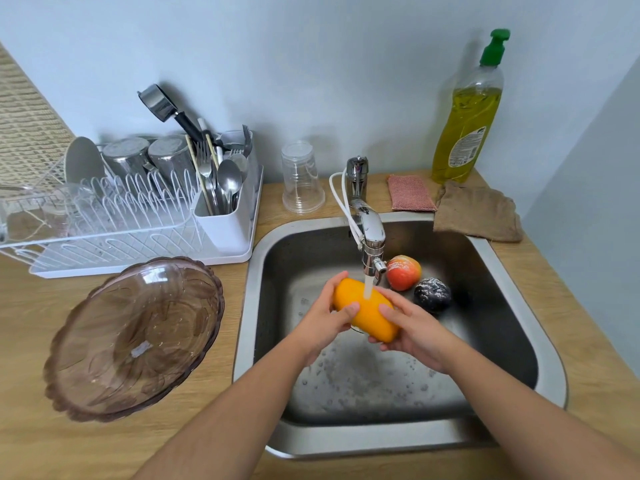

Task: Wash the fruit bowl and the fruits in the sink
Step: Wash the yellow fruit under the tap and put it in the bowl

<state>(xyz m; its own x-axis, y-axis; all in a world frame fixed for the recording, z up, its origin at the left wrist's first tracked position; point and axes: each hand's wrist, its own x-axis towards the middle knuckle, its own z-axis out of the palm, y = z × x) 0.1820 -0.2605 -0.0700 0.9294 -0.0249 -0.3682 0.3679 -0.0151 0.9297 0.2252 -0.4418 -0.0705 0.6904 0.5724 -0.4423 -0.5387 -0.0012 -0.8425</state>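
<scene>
- A white dish rack stands on the wooden counter to the far left of the sink, holding steel cups, a plate and a caddy of cutlery.
- The tinted glass fruit bowl sits on the counter just left of the sink, tilted up, nothing in it.
- A clear plastic cup stands upside down behind the sink's left corner.
- The left hand grasps the left end of a yellow-orange mango over the sink basin, thumb on top.
- The tap reaches over the sink from behind, and its stream lands on the mango's upper side.
- The right hand cups the mango's right end from below, thumb pressed on the skin.
- A red-orange fruit and a dark purple fruit lie inside the sink, touching, near its back right.
- A pink scrub pad, a brown cloth and a bottle of yellow dish soap sit behind the sink's right corner.
</scene>
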